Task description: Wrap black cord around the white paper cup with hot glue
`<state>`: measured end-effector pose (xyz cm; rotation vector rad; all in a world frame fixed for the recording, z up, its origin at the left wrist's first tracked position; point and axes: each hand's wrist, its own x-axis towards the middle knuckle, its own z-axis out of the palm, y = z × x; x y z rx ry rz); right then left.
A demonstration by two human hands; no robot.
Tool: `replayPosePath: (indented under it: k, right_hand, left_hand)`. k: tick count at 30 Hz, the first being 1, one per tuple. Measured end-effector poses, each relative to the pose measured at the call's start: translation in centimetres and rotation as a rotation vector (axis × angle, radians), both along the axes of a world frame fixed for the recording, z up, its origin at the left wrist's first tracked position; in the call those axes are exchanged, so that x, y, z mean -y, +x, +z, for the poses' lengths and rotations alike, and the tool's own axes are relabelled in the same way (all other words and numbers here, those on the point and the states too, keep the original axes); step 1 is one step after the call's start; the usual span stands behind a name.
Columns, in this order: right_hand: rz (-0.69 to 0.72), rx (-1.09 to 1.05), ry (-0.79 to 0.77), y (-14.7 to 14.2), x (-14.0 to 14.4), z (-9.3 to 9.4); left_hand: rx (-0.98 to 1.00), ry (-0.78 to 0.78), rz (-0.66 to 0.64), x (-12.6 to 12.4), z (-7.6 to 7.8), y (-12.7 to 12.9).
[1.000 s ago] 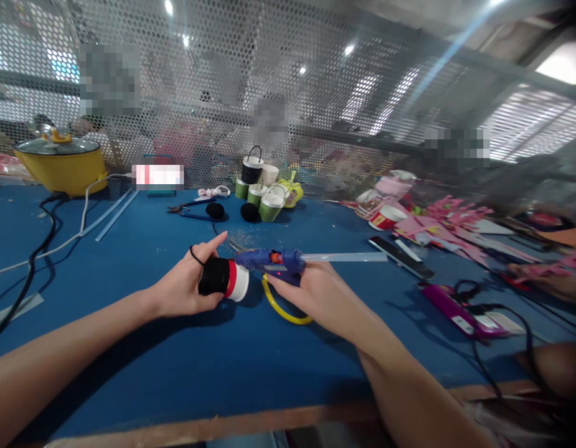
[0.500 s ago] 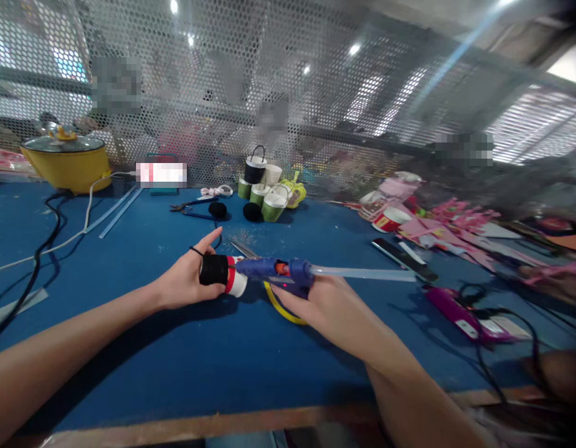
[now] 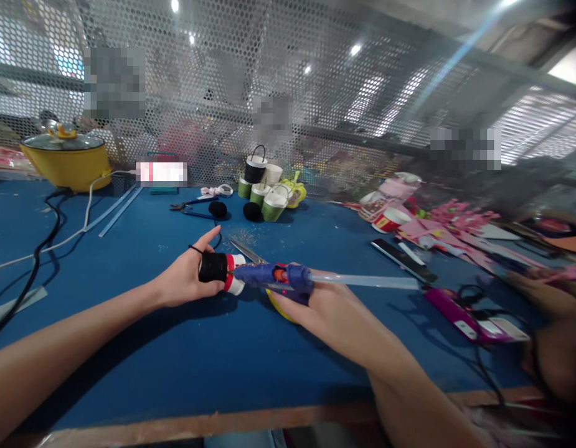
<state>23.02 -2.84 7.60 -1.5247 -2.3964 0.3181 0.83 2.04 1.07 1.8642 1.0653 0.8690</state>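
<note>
My left hand [image 3: 187,280] holds a small paper cup [image 3: 221,271] on its side; the cup is wrapped in black with a red and white band at the rim. A thin black loop sits over my left forefinger, which points forward. My right hand [image 3: 316,305] grips a blue hot glue gun [image 3: 273,274] with a clear glue stick [image 3: 367,281] poking out of its back to the right. The gun's nozzle touches the cup's rim. A yellow strip [image 3: 274,305] lies under the gun on the blue table [image 3: 175,361].
Finished green and black cups [image 3: 264,186] stand at the back by a mesh wall, with pliers [image 3: 192,208] and black pads beside them. A yellow pot [image 3: 66,160] and cables lie far left. Pink paper pieces [image 3: 456,224], a phone [image 3: 402,255] and another person's hand [image 3: 544,292] are on the right.
The glue gun has shifted slightly left and its nozzle now rests on the cup's rim. My left hand turned the cup a little. The other person's hand on the right moved closer.
</note>
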Motion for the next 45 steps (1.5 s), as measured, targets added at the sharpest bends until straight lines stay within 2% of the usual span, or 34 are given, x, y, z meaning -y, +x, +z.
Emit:
replayPosePath:
  k: [14,21,23,27,32,36,40,42,45]
  right_hand:
    - [-0.059,-0.027,0.073,-0.1,-1.2,0.1]
    - [-0.044,-0.070,0.038,-0.4,-2.1,0.0]
    - [-0.082,-0.104,-0.009,-0.4,-2.4,0.0]
    - [-0.241,-0.291,-0.203,-0.1,-3.6,-0.1]
    - [-0.330,-0.498,-0.117,1.2,-7.7,-1.6]
    - [-0.352,-0.448,-0.158,1.9,-11.5,-3.9]
    - [-0.437,-0.325,-0.124,1.9,-13.9,-5.7]
    - [-0.457,-0.265,-0.058,1.6,-14.2,-5.7]
    - [-0.439,-0.211,0.074,0.4,-13.1,-4.5]
  left_hand:
    - [-0.110,0.348,-0.040,0.2,-0.4,-0.1]
    - [-0.148,0.426,-0.055,0.2,-0.5,0.0]
    - [-0.140,0.421,-0.056,0.2,-0.5,0.0]
    - [-0.113,0.344,-0.027,0.1,-0.6,-0.1]
    - [-0.046,0.193,0.020,0.0,-0.6,-0.1]
    - [0.000,0.080,0.042,0.0,-0.3,0.1]
    - [0.020,0.053,0.052,0.2,0.0,0.2]
    - [0.018,0.043,0.046,0.2,0.1,0.2]
    - [0.015,0.034,0.035,0.1,-0.1,0.2]
